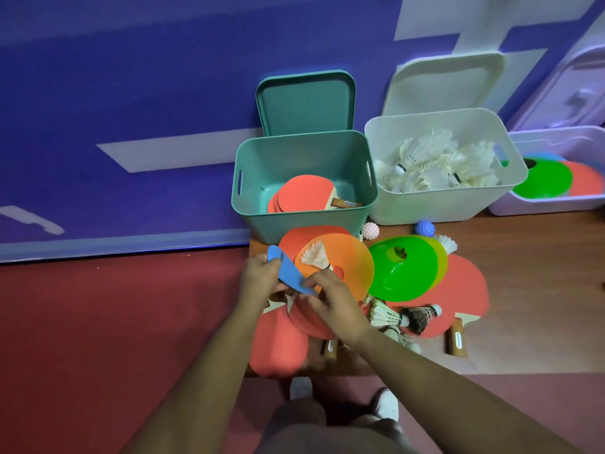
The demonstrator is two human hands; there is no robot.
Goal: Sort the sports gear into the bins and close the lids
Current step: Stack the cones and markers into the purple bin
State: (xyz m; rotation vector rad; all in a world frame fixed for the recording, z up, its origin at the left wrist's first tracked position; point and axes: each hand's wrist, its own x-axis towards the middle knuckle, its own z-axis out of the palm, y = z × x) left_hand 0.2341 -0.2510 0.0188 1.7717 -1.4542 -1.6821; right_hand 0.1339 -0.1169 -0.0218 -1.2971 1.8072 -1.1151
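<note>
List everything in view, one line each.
Teal bin: one, teal, by wall, lid up.
White bin: one, white, right of teal.
Lilac bin: one, lilac, far right.
Paddles: several, red, teal bin and floor pile.
Shuttlecocks: many, white, white bin and pile.
Cones: several, green, orange, yellow, pile; more in lilac bin.
Blue cone: one, blue, in both hands.
Balls: two, pink and blue, before bins.
Left hand: one, grips blue cone.
Right hand: one, pinches blue cone.

teal bin (pixel 304 221) open from above, its lid (pixel 306 103) upright behind, white bin (pixel 425 204) just beside, cones (pixel 402 270) heaped in front
</note>
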